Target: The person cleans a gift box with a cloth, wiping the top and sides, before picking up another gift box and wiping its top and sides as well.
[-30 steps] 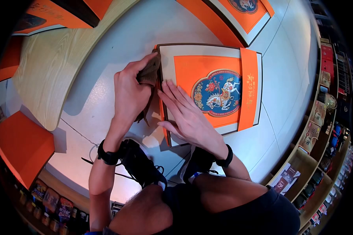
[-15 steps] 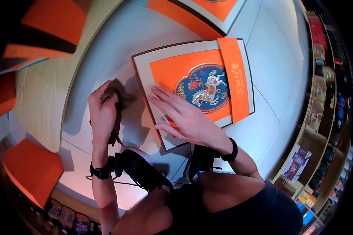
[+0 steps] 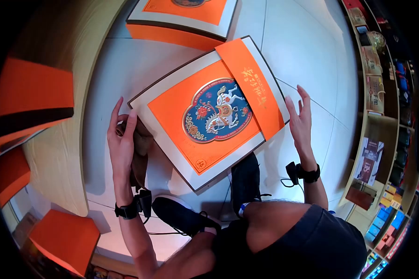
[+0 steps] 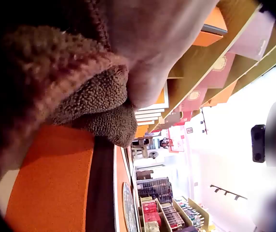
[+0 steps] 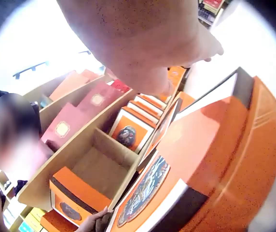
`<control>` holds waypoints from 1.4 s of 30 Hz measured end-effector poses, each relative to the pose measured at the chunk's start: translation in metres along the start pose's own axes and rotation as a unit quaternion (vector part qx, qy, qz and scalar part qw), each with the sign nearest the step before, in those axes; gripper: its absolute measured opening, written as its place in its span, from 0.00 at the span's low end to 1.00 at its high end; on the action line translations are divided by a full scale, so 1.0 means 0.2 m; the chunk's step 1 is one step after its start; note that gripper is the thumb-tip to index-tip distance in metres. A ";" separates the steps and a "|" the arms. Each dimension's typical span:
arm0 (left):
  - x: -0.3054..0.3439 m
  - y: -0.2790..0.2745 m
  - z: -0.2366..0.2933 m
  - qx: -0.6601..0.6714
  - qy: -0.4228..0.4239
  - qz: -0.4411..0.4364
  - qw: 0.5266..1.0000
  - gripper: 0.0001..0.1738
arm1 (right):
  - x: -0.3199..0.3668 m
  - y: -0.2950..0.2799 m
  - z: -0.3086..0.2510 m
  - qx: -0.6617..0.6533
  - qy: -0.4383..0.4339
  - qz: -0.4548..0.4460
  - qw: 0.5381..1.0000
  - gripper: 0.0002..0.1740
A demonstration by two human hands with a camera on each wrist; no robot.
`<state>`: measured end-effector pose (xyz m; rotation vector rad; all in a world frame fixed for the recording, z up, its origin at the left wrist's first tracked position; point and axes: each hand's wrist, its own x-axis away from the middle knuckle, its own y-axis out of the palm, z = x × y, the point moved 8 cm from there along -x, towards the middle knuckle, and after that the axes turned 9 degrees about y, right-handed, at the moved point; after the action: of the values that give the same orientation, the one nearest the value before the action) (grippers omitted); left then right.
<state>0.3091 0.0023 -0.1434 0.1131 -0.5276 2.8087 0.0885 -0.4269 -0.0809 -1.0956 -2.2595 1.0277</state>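
Note:
A flat gift box [image 3: 219,111] with a white border, an orange panel and a raised horse emblem lies on the floor between the hands. An orange band [image 3: 251,88] with gold lettering wraps its right part. By the box's left corner, my left hand [image 3: 120,148] holds a brown towelling cloth [image 3: 140,153], its index finger and thumb extended. That cloth [image 4: 92,94] hangs in folds close to the box's orange side in the left wrist view. My right hand [image 3: 301,123] stands beside the right edge with fingers spread and nothing in its grasp.
A similar orange box [image 3: 181,28] lies just beyond. Along the left runs a wooden shelf edge [image 3: 72,153], with orange boxes [image 3: 32,88] nearby and another orange box [image 3: 65,237] lower down. Stocked shelves [image 3: 377,125] line the right. Dark shoes [image 3: 181,214] stand close below the box.
My left hand has drawn back from the box's side with the cloth. My right hand has lifted off the top to the right edge. Box and surroundings appear turned counter-clockwise in the head view.

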 end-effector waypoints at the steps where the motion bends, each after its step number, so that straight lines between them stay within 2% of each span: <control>1: -0.02 0.00 -0.03 -0.005 -0.006 -0.003 1.000 0.32 | 0.01 -0.01 0.05 -0.003 0.006 0.006 1.000 0.38; 3: -0.04 0.02 -0.06 -0.013 -0.008 -0.012 1.000 0.32 | 0.06 0.04 0.24 -0.070 0.169 -0.057 0.982 0.42; 5: -0.06 0.07 -0.03 0.084 0.010 -0.036 0.996 0.32 | 0.10 0.06 0.31 -0.107 0.209 -0.069 0.970 0.40; 6: -0.05 0.08 0.00 0.082 0.013 -0.043 0.996 0.32 | 0.13 0.09 0.30 -0.146 0.250 -0.106 0.951 0.39; 8: -0.02 0.11 0.03 0.135 -0.041 -0.052 0.989 0.32 | 0.14 0.17 0.36 -0.200 0.306 -0.173 0.915 0.35; 12: -0.04 0.12 0.01 0.099 -0.029 -0.052 0.993 0.33 | 0.14 0.19 0.37 -0.276 0.314 -0.174 0.892 0.33; 14: -0.05 0.12 -0.08 0.130 -0.088 -0.046 0.987 0.39 | 0.15 0.20 0.34 -0.325 0.325 -0.181 0.870 0.35; 17: -0.07 0.12 -0.09 0.145 -0.117 -0.047 0.981 0.40 | 0.15 0.19 0.28 -0.346 0.300 -0.194 0.867 0.39; 20: -0.07 0.14 -0.11 0.168 -0.162 -0.050 0.971 0.42 | 0.15 0.20 0.28 -0.343 0.320 -0.178 0.865 0.37; 24: -0.08 0.16 -0.11 0.188 -0.126 -0.044 0.973 0.43 | 0.15 0.21 0.30 -0.322 0.311 -0.169 0.878 0.38; 27: -0.08 0.15 -0.09 0.154 -0.121 -0.036 0.980 0.42 | 0.15 0.20 0.29 -0.318 0.309 -0.162 0.882 0.38; 33: -0.09 0.15 -0.12 0.144 -0.108 -0.054 0.982 0.37 | 0.13 0.20 0.31 -0.322 0.313 -0.165 0.878 0.37; 35: -0.08 0.13 -0.11 0.135 -0.109 -0.010 0.985 0.34 | 0.12 0.20 0.31 -0.316 0.313 -0.166 0.880 0.37; 42: -0.04 0.12 -0.07 0.087 -0.116 -0.017 0.989 0.36 | 0.11 0.19 0.29 -0.320 0.306 -0.150 0.884 0.36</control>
<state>0.3089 -0.0158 -0.1646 0.4858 -0.3245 2.8187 0.0567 -0.4198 -0.1463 -1.0479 -2.1374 -0.2206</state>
